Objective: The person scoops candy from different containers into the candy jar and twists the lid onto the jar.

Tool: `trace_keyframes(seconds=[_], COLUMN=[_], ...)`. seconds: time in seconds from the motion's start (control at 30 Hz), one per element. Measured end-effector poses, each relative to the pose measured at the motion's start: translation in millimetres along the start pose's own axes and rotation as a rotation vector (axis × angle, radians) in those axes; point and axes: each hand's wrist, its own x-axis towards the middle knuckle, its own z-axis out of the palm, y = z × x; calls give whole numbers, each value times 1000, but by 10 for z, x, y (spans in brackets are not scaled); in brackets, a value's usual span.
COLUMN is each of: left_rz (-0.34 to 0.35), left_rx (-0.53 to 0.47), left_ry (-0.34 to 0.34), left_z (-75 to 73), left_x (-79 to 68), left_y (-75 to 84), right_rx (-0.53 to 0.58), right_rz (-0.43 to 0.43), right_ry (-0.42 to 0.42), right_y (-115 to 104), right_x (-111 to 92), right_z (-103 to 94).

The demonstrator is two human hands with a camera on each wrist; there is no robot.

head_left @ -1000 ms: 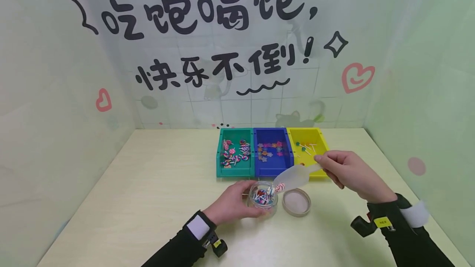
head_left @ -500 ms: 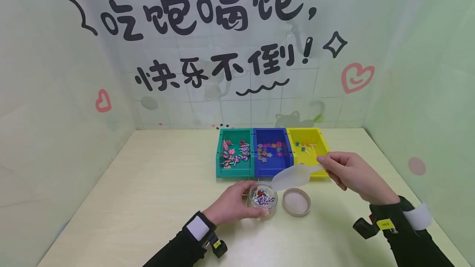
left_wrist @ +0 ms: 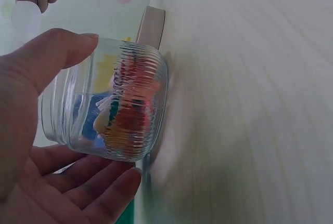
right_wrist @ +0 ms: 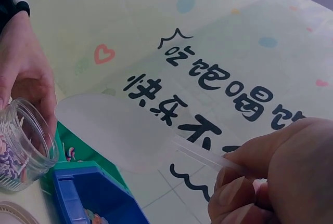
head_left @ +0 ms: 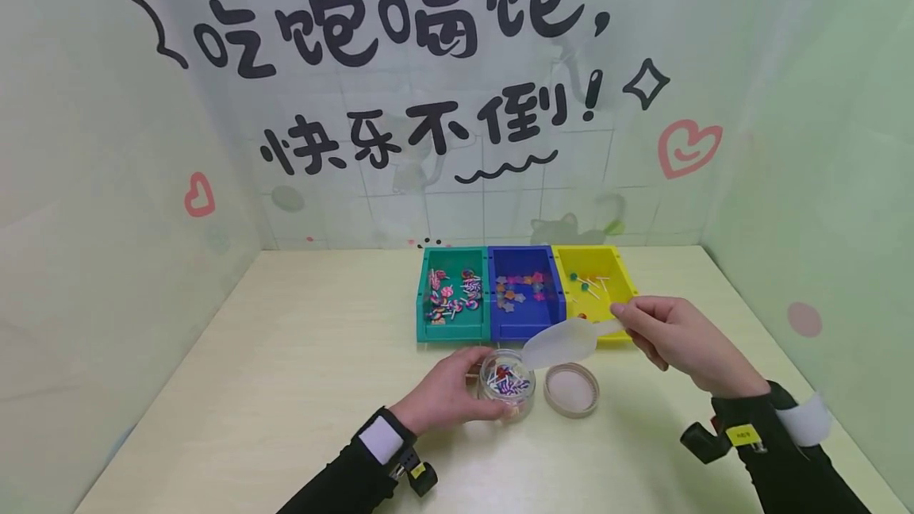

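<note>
A clear glass jar (head_left: 508,397) with small candy-like lollipop pieces (head_left: 507,379) inside stands upright on the table. Its side is gripped by my left hand (head_left: 457,391), thumb on one side and fingers on the other, as the left wrist view also shows. My right hand (head_left: 678,339) pinches the thin handle of a translucent white scoop (head_left: 560,342). The scoop's tip hangs by the jar's rim, and no pieces show on it. Beside the jar lies its round lid (head_left: 572,390).
Behind the jar stand three joined bins: a green bin (head_left: 453,332) with lollipop pieces, a blue bin (head_left: 524,331) with star-shaped pieces, and a yellow bin (head_left: 585,254) with a few stick pieces. A printed curtain (head_left: 443,212) encloses the table's back and sides.
The striped pieces seen at the scoop's tip a second ago have dropped into the jar. The right hand has shifted slightly right and down with the scoop; the left hand stays put.
</note>
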Motion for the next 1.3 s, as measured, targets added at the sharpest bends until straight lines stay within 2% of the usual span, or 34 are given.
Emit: trace_keyframes(seconds=[0.27,0.43,0.7,0.8,1.03,1.3], left_rz=[-8,34,60,69,146,148], left_rx=[-11,-29,-31,-41,-64,-39], left_ry=[12,45,107,144,269,435], left_z=[-55,-141,-235,-269,-383,-553], left_x=[-22,-42,-66,-66,-20,26], left_y=[29,58,97,111,125,128], right_rx=[54,145,265,282,303,299], right_rz=[11,21,-31,-40,-55,-66], right_ry=[-12,-41,-115,-131,-159,-124], right_y=[24,48,79,69,31,-45], right_x=[13,27,32,28,20,52], right_z=[-7,-26,-46,-44,-44,-16])
